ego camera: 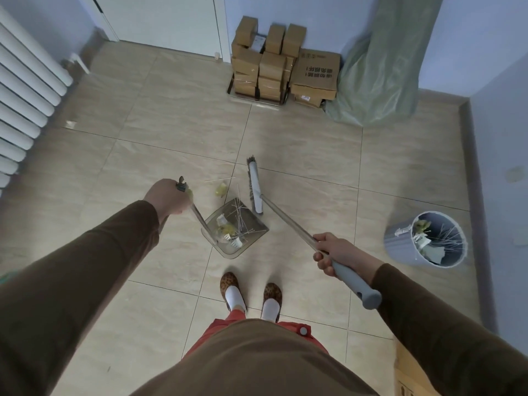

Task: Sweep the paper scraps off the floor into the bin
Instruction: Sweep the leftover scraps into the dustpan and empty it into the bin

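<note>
Paper scraps [221, 190] look feather-light, so gentle strokes should do. The left hand [168, 197] grips the dustpan [237, 228] handle, the right hand [333, 251] the broom [255, 185] shaft.

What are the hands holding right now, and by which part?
The left hand grips the clear plastic dustpan by its handle's top end; the right hand grips the grey broom near the grey grip on its handle.

Floor: beige tiles [171, 115], thin dark joints.
Radiator: white ribbed unit [25, 90] on left wall.
Door: white panel [163, 21], far wall.
Boxes: brown cardboard stack [274, 61] against far wall, beside the door.
Sheet: pale green plastic cover [383, 67], just right of the boxes.
</note>
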### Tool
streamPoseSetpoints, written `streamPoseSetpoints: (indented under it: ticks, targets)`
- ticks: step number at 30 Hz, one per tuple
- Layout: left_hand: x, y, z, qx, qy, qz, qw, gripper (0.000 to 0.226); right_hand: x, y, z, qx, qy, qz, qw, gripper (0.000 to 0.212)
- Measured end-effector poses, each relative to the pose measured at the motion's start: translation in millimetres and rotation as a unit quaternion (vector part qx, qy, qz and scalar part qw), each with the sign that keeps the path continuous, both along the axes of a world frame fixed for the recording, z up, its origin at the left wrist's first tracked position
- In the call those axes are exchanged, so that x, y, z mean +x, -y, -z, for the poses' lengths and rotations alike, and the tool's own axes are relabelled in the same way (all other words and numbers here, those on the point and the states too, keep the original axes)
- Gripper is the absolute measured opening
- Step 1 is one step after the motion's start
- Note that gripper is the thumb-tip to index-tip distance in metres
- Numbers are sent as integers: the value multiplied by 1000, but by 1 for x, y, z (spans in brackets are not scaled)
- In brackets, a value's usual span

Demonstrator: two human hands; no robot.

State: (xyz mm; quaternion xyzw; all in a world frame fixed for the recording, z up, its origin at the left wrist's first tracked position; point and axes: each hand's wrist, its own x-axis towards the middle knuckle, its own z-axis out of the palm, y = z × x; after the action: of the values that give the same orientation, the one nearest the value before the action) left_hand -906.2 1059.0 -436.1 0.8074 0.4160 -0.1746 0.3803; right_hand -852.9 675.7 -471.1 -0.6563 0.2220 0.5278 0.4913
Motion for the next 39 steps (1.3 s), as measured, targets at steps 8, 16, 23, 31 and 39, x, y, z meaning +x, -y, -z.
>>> streamPoseSetpoints:
  ticks: [8, 16, 23, 31, 39]
  targets:
    - [-49, 2, 12, -23, 22, -145, 989, 14, 63, -43, 21, -22, 106, -136, 985, 32]
    - [-61, 0, 14, -25, 46, -191, 980, 10, 123, -130, 62, -105, 234, -411, 875, 40]
    - [-51, -20, 14, -10, 37, -186, 982, 8, 124, -119, 76, -198, 282, -608, 715, 44]
    - [-31, -38, 4, -15, 19, -135, 991, 15, 109, -42, 19, -125, 218, -465, 849, 34]
    - [-33, -47, 6, -18, 12, -117, 993, 18, 76, -121, 71, -156, 168, -452, 862, 38]
